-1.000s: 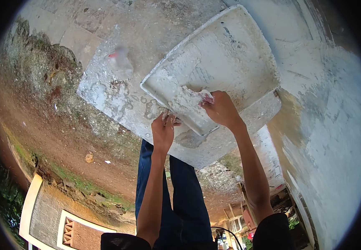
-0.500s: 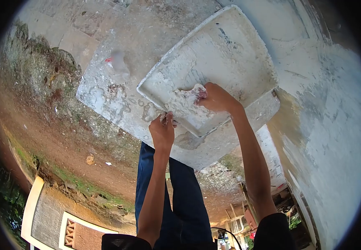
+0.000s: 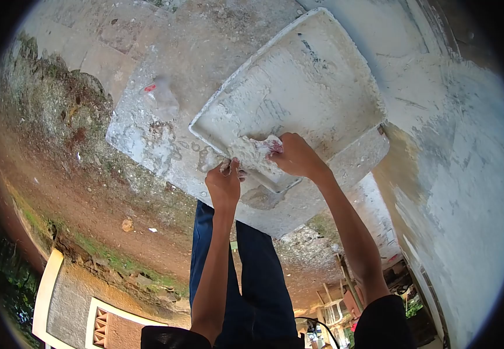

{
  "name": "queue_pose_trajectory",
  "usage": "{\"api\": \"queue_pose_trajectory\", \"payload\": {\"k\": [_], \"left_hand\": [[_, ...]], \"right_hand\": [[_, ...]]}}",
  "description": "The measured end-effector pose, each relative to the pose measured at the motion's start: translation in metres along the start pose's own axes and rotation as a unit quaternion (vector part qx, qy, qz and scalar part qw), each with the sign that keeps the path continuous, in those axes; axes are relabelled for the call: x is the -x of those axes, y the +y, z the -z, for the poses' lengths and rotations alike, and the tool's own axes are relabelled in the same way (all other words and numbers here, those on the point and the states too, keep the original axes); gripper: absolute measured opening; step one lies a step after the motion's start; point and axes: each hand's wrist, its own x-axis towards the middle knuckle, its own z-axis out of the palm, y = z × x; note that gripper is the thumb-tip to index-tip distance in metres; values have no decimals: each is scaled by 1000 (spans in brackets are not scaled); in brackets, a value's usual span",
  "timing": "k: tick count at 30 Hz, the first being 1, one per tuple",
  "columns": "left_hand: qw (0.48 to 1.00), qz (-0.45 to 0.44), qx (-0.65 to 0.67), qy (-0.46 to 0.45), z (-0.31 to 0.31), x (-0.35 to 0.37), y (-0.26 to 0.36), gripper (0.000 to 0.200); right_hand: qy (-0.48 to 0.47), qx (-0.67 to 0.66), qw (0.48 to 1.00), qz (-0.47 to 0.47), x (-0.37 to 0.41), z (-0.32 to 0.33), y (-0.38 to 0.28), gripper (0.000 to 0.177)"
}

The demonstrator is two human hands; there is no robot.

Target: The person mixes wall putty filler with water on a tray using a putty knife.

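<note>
A shallow tray (image 3: 333, 87), coated in whitish plaster-like paste, lies tilted across the stained slab. At its near-left edge, my left hand (image 3: 224, 185) is closed with its fingers curled at the rim. Inside the tray's near corner, my right hand (image 3: 299, 156) is closed on a flat, paste-smeared piece (image 3: 272, 144), pinkish white where it shows; its exact kind is hidden by paste and fingers. A lump of wet paste (image 3: 246, 150) lies between the two hands.
The concrete slab (image 3: 141, 128) carries dried white splashes and a crumpled clear plastic bag (image 3: 161, 102) with a red mark. A pale, smeared wall (image 3: 467, 151) rises on the right. Bare soil and moss (image 3: 100, 203) lie left, and my trousered legs (image 3: 263, 267) are below.
My right hand has drawn slightly left and toward me, bringing the smeared piece and paste closer to the near corner. My left hand stays at the rim, barely shifted.
</note>
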Motion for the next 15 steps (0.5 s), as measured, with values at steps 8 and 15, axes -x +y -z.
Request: {"api": "queue_pose_trajectory", "payload": {"k": [8,15], "left_hand": [[1000,-7,13,-22,3,-4,-5,22],[982,24,132,-133,20,-4,-4,29]], "right_hand": [[-4,-45,999,-10,1,1,1,34],[-31,-207,978,19,-3,-13,40,34]]}}
